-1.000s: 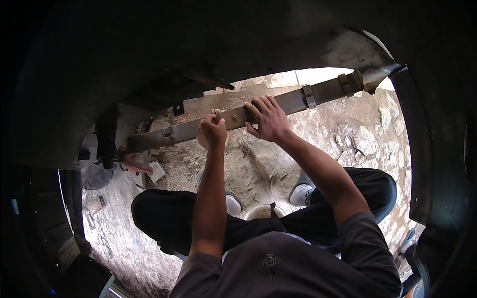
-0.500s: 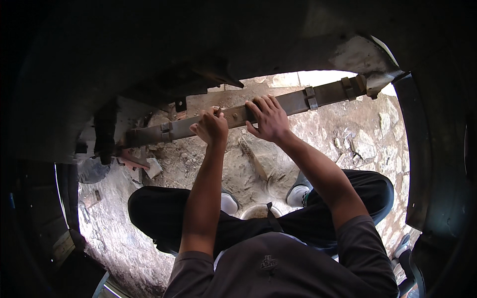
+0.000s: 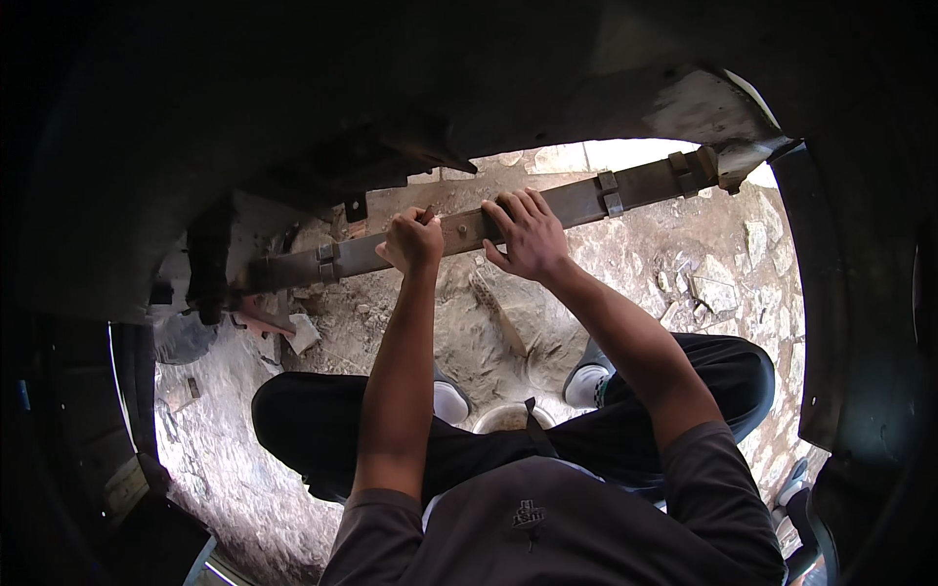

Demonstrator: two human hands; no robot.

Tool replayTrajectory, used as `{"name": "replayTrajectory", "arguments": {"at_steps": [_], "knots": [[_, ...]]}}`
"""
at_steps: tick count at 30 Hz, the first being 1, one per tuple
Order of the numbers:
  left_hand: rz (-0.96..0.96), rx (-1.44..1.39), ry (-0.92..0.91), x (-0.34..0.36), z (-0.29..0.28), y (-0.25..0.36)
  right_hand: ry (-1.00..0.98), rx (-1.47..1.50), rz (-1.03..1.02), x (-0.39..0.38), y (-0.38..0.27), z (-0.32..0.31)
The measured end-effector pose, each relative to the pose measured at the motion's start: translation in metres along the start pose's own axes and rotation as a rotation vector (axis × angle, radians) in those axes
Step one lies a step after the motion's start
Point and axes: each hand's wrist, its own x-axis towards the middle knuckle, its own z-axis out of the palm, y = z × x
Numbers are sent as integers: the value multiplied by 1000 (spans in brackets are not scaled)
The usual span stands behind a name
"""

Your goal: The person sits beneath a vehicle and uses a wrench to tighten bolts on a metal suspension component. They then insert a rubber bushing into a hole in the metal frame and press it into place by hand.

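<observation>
A long flat steel bar [image 3: 645,183] with metal clamps [image 3: 611,193] and a small bolt [image 3: 462,229] spans diagonally below a dark metal body. My left hand [image 3: 415,241] is closed at the bar, left of the bolt, around a small dark item that I cannot make out. My right hand [image 3: 530,234] rests on the bar right of the bolt, fingers spread and slightly bent over the top edge, thumb apart at the lower edge.
Dark metal panels [image 3: 816,293] surround the opening. A reddish bracket [image 3: 262,320] sits at the left. Below lie rough stony ground [image 3: 713,254] with rubble, my bent knees [image 3: 728,376] and my shoed feet [image 3: 449,400]. Another shoe [image 3: 793,483] shows at the lower right.
My left hand has moved slightly up and turned a little at the bar, still closed. My right hand stays in place on the bar. The view has shifted slightly.
</observation>
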Motion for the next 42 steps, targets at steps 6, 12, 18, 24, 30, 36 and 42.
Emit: {"name": "replayTrajectory", "arguments": {"at_steps": [6,12,18,24,30,36,42], "knots": [[-45,-152,-92,-22,3,-20,2,16,7,-2,3,0],[-9,-87,17,-22,3,-15,20,14,-8,-2,2,2],[-55,-67,-56,-2,-7,2,2,8,1,-1,1,0],[-21,-179,-15,-34,12,-32,10,18,-8,1,1,0],[9,-140,3,-34,6,-5,16,21,6,-3,1,4],[28,-164,-48,-23,8,-1,14,2,1,0,1,1],[24,-224,3,-42,10,-10,24,10,0,-2,1,2]]}}
